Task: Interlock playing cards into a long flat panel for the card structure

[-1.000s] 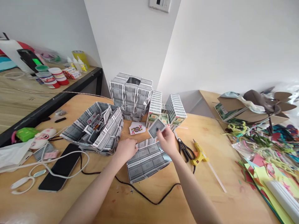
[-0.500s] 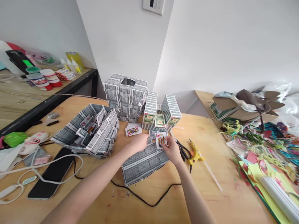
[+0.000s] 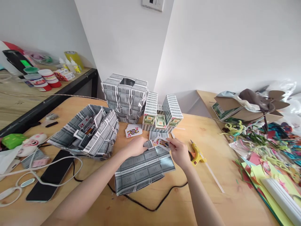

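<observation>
My right hand (image 3: 180, 152) pinches a face card (image 3: 162, 142) by its right edge, just above the right end of a grey patterned card panel (image 3: 143, 168). The panel lies slanted on the table in front of me. At its upper edge is my left hand (image 3: 138, 147), fingers closed on a small grey folded card piece (image 3: 148, 144). Beyond my hands a patterned card (image 3: 156, 135) lies flat, with a pile of face cards (image 3: 133, 131) to its left. An open basket of folded cards (image 3: 94, 135) stands on the left, loose cards inside.
Behind stand a woven card box (image 3: 125, 97) and stacked card packs (image 3: 172, 110). A yellow glue gun (image 3: 197, 153) lies right of my right hand, its black cable (image 3: 150, 209) curving in front. A phone (image 3: 50, 177) and white cable are left; coloured paper (image 3: 268, 179) is right.
My right hand has moved slightly right, and its face card has tilted from upright to slanted. The panel has shifted left and nearer me, showing more of its right end. My left hand moved slightly left.
</observation>
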Demonstrator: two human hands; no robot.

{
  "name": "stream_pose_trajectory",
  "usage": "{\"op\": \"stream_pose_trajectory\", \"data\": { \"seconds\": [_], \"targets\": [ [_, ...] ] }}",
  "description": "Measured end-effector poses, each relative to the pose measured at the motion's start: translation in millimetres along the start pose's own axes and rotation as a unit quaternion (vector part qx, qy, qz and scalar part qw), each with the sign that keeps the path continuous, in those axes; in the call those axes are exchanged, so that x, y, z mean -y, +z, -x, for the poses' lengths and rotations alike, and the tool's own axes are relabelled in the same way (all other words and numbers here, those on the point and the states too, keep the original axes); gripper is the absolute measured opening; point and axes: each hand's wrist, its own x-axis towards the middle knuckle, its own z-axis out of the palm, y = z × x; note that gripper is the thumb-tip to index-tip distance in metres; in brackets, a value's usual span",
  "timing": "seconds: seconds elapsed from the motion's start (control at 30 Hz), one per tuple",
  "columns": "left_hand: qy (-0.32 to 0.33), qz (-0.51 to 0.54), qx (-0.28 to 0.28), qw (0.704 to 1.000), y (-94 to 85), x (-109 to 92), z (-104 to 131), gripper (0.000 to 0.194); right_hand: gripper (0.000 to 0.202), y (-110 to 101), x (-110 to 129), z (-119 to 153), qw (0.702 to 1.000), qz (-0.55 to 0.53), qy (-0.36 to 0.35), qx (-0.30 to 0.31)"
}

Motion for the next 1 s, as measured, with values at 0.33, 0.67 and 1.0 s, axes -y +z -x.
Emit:
{"op": "stream_pose_trajectory", "data": {
  "seconds": [0.33, 0.67, 1.0],
  "targets": [
    [0.011, -0.016, -0.013, 1.000, 5.8, 3.3, 1.6, 0.023, 0.031, 0.9, 5.3, -14.6, 0.994, 0.050, -0.044, 0.085],
    [-0.031, -0.030, -0.005, 0.999, 10.9, -1.0, 2.2, 0.030, 0.041, 1.1, 4.8, -35.6, 0.956, 0.174, -0.111, 0.208],
    [-0.022, -0.071, -0.005, 0.997, 20.3, 1.1, -5.9, 0.025, 0.045, 14.0, -7.7, -41.2, 0.970, 0.088, -0.124, 0.189]
  ]
}}
